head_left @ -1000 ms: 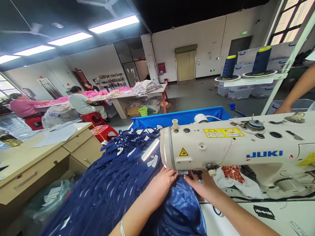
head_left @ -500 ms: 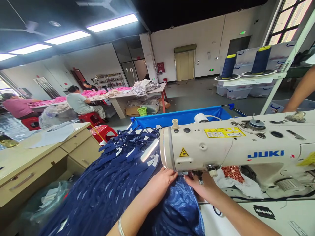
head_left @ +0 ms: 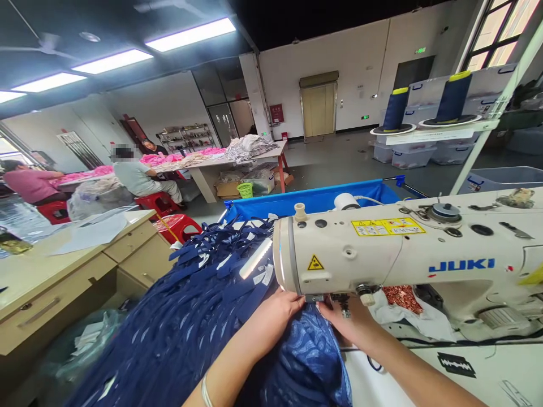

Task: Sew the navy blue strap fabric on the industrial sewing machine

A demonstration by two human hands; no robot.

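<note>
A navy lace garment (head_left: pixel 311 345) hangs bunched below the head of a white JUKI sewing machine (head_left: pixel 388 243). My left hand (head_left: pixel 282 311) grips the cloth just left of the needle area, fingers pressed together and fingertips partly under the machine head. Across from it, my right hand (head_left: pixel 348 319) pinches the garment's right edge; the thread-tension parts partly cover that hand. The needle and presser foot are hidden. A big heap of navy garments (head_left: pixel 182 322) with white labels spreads left of my left forearm.
A razor blade (head_left: pixel 456 364) lies on the machine table at right. Copper-coloured bits (head_left: pixel 403 298) sit on white cloth behind the arm. Thread cones (head_left: pixel 453 96) stand on a rack. A drawer desk (head_left: pixel 85 265) is at left; a blue fabric bin (head_left: pixel 314 195) is behind. Co-workers sit further back.
Both hands stay at nearly the same place on the garment. The view has shifted slightly, and another person's arm at the right edge has gone out of view.
</note>
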